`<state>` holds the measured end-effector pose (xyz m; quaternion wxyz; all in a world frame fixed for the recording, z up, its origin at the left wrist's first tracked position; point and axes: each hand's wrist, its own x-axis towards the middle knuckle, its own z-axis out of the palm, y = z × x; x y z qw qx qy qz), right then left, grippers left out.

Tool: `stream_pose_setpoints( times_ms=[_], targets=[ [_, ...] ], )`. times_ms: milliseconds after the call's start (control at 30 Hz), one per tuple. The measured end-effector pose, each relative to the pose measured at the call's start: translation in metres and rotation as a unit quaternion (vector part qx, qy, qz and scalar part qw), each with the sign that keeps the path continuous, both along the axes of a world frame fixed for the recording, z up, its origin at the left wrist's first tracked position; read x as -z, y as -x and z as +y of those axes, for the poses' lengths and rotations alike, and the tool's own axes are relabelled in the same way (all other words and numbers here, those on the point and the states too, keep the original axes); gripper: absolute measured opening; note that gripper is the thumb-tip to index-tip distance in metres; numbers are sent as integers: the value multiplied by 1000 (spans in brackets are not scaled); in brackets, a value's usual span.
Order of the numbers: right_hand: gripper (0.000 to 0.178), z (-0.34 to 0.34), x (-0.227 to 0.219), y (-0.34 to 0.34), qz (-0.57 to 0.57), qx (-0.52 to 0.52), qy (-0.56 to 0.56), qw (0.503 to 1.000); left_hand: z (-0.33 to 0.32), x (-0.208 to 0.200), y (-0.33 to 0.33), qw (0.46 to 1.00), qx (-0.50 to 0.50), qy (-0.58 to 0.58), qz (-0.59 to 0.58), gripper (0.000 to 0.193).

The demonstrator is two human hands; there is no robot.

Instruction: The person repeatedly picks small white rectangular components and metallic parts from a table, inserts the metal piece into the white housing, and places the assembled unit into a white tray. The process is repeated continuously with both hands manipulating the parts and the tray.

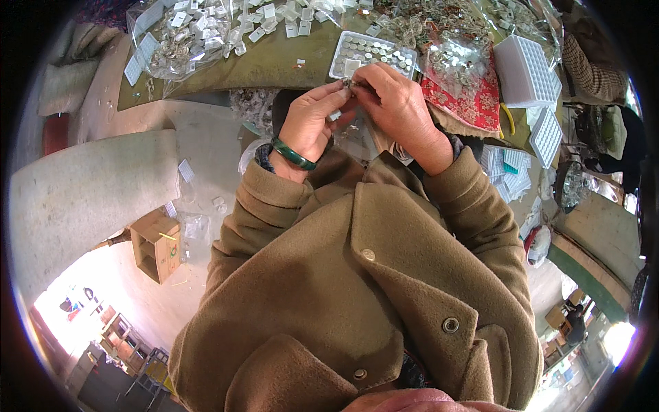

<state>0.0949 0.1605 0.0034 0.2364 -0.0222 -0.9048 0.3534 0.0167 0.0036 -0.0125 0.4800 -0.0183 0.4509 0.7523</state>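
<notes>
My left hand point(310, 118), with a dark green bangle point(294, 154) on its wrist, is closed, its thumb and fingertips pinched together. My right hand point(397, 99) meets it fingertip to fingertip from the other side. Between them is a tiny part point(349, 83), too small and too covered to name. A small whitish piece point(334, 115) shows by the curled fingers of the left hand. Just beyond the hands lies a white shallow tray point(336, 60) with several small round pale pieces in it and a small square white piece on its near side.
Small clear and white square boxes point(199, 34) heap at the table's far left, partly in plastic. Loose small parts point(439, 24) pile at the far right, above a red patterned cloth point(473, 103). White gridded trays point(525, 72) stack beside it. A wooden box point(156, 244) sits on the floor.
</notes>
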Motion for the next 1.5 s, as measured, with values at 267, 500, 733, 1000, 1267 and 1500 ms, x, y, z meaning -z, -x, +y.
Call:
stream_pose_setpoints(
  times_ms=[267,500,733,1000,1267,1500],
  targets=[
    [12,-1,11,-6,-21,-28,20,999,-2,15,-6,1000,0,28,9,26],
    [12,10,24,18,-5,45,105,993,-4,14,8,992,-83,91,30,19],
    [13,1,37,38,-29,25,-103,994,-5,4,11,983,-84,134,94,17],
    [14,14,31,27,-47,53,-141,988,-4,4,8,992,-60,98,60,17],
    [14,29,30,13,-2,67,-127,990,-2,5,4,995,-37,82,50,18],
    [17,30,19,8,-35,72,-81,994,3,1,-1,998,-15,48,38,24]
  ],
)
